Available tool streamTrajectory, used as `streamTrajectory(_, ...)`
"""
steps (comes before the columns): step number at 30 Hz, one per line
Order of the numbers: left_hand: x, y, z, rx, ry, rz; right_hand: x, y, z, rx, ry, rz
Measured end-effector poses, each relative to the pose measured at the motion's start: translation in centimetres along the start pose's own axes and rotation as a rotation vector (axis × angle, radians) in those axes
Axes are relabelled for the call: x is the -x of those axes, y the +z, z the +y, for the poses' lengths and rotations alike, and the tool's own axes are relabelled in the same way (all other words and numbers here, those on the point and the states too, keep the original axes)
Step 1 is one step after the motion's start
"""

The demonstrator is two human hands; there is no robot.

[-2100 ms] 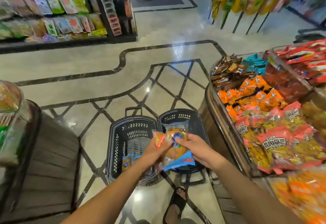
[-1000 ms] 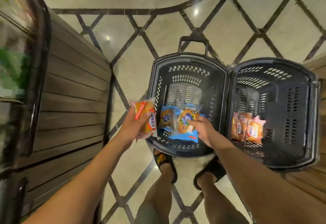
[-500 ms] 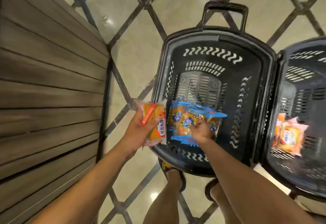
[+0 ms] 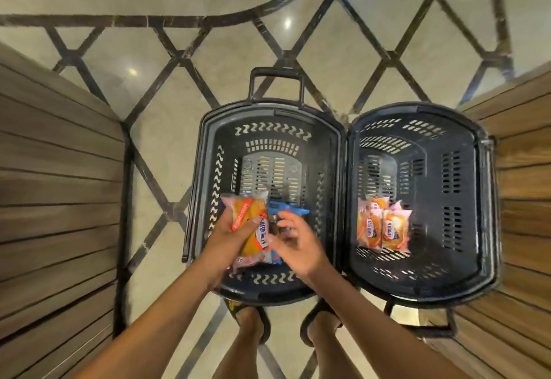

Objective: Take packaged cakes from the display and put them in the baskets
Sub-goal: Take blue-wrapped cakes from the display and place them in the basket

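Two black plastic baskets stand side by side on the floor. Over the left basket (image 4: 268, 116), my left hand (image 4: 229, 238) grips an orange-and-pink packaged cake (image 4: 249, 214). My right hand (image 4: 298, 244) hovers beside it with fingers spread and blurred, holding nothing. Blue packaged cakes (image 4: 286, 210) lie in the left basket under my hands, mostly hidden. The right basket (image 4: 417, 113) holds several orange packaged cakes (image 4: 383, 229) near its front.
Wooden slatted display stands flank me on the left (image 4: 59, 199) and the right (image 4: 521, 170). The baskets sit on a polished tiled floor (image 4: 179, 50) with dark lines. My sandalled feet (image 4: 286, 325) stand just behind the baskets.
My right hand let go of the blue cakes, which now lie in the left basket, and lifted away open. My left hand moved right over the basket, still holding the orange cake.
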State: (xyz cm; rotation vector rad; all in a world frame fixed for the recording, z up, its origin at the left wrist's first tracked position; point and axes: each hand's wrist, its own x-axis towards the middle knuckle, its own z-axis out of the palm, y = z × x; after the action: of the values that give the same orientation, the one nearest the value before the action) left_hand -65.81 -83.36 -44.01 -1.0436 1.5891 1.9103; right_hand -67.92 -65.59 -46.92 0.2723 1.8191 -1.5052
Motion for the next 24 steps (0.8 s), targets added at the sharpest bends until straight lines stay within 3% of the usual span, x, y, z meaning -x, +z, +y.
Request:
streamTrajectory(4,-0.1,7.0,1.4,-0.021,0.033,-0.048,2.0,-4.4,-1.1,0.181,-0.039,0.051)
streamTrajectory(13,-1.1,21.0,1.7,-0.015,-0.006,-0.197,2.9,-16.7,1.4,0.312,-0.142,0.405)
streamTrajectory(15,-2.6,22.6,0.1,-0.310,0.101,-0.117,2.6,-19.3,2.6,0.335,-0.080,0.432)
streamTrajectory(19,-6.0,22.6,-3.4,-1.223,0.544,0.027,0.7,-24.4,6.5,0.412,0.089,0.467)
streamTrajectory(21,-7.4,22.5,-4.7,-1.433,0.704,0.051,-0.9,-26.4,9.0,0.432,0.161,0.487)
streamTrajectory(24,-10.2,22.5,-6.7,-1.612,0.771,0.033,-3.7,-28.3,12.5,0.458,0.301,0.465)
